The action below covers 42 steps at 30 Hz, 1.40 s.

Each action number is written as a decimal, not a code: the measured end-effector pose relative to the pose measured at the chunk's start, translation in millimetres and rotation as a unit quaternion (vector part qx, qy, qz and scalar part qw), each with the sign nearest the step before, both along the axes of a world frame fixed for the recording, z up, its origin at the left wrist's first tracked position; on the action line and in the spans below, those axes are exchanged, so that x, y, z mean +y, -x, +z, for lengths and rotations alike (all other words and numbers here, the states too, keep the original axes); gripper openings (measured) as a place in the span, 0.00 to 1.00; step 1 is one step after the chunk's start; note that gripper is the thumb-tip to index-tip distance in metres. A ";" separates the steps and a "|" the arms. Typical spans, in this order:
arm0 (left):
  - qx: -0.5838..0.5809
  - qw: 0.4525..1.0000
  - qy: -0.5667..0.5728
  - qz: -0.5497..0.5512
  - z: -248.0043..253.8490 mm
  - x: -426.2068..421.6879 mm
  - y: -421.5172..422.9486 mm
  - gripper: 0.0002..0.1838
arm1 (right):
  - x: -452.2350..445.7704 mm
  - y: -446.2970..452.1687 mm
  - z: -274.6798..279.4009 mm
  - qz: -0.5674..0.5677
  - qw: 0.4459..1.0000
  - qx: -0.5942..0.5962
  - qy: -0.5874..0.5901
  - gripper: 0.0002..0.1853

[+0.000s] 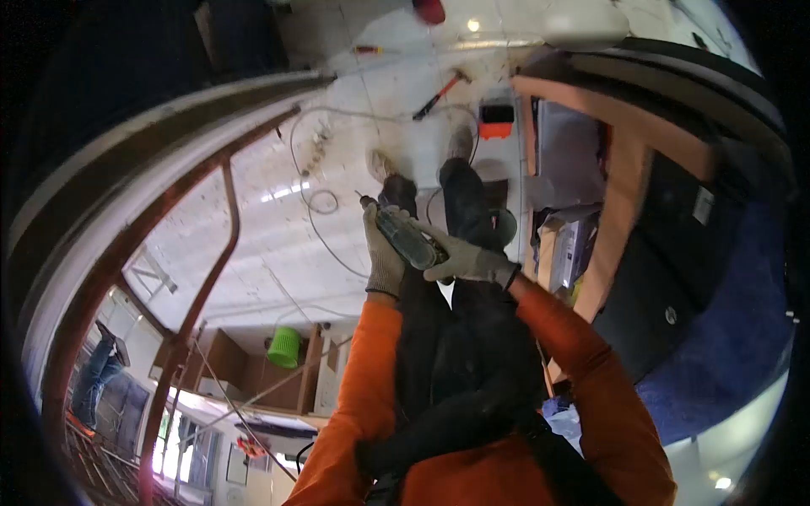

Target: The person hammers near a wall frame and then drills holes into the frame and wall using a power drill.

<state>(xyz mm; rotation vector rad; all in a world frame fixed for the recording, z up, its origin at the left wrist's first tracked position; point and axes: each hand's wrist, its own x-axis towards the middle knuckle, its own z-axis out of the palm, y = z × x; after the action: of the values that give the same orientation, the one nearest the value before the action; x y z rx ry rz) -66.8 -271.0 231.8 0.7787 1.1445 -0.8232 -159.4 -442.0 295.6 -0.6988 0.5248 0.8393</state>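
Observation:
I hold a dark green power drill point(405, 237) in front of my legs, its thin bit pointing to the upper left. My gloved left hand point(382, 255) is wrapped round the front of the drill, close to the chuck. At the rear end, my gloved right hand point(466, 258) is closed on the drill's body. Part of the drill is hidden by the fingers. A grey cable point(314, 221) lies in loops on the floor beyond the drill.
On the tiled floor point(253, 244) lie a hammer point(440, 95), a screwdriver point(368, 50) and a black-and-orange box point(496, 121). A reddish metal rail point(221, 261) curves along the left, near a green basket point(285, 347). Wooden framing point(620, 219) stands at right.

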 end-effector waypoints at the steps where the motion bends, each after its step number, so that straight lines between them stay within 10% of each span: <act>1: 0.023 1.000 -0.018 0.006 -10.9 2.1 6.7 0.25 | -6.9 6.0 -23.5 0.018 1.000 -0.015 -0.008 0.52; 6: 0.059 0.998 0.013 0.020 -70.4 21.4 35.9 0.26 | -56.3 51.0 -216.6 0.054 0.971 -0.087 0.218 0.28; 10: 0.075 0.997 -0.021 -0.007 -108.4 26.1 60.8 0.24 | -139.3 80.3 -389.2 0.041 0.773 -0.154 0.614 0.18; 11: 0.070 0.996 -0.034 -0.040 -116.8 24.0 64.6 0.23 | -161.6 75.1 -409.7 0.019 0.807 0.006 0.590 0.17; 15: 0.010 0.969 -0.127 -0.214 -115.8 -10.6 47.9 0.21 | -239.1 103.0 -562.9 0.317 0.655 0.068 0.682 0.21; 20: -0.031 0.943 -0.125 -0.306 -122.9 -25.2 21.0 0.20 | -258.2 104.0 -641.7 0.211 0.643 0.054 0.735 0.26; 34: -0.045 0.925 -0.153 -0.345 -135.0 -33.9 26.3 0.25 | -247.1 115.4 -659.9 0.199 0.551 0.084 0.806 0.19; 38: -0.056 0.925 -0.131 -0.352 -131.8 -40.9 27.6 0.25 | -261.5 141.9 -645.1 0.046 0.643 0.018 0.764 0.14; 42: -0.063 0.926 -0.102 -0.359 -106.3 -50.5 21.9 0.21 | -224.2 82.9 -497.7 -0.263 0.813 0.095 0.510 0.10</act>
<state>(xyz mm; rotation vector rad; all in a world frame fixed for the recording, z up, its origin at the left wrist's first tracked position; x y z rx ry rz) -88.6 -321.4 125.5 1.4489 0.8283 -1.2428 -242.3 -666.3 -202.1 -1.3653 1.3225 0.0226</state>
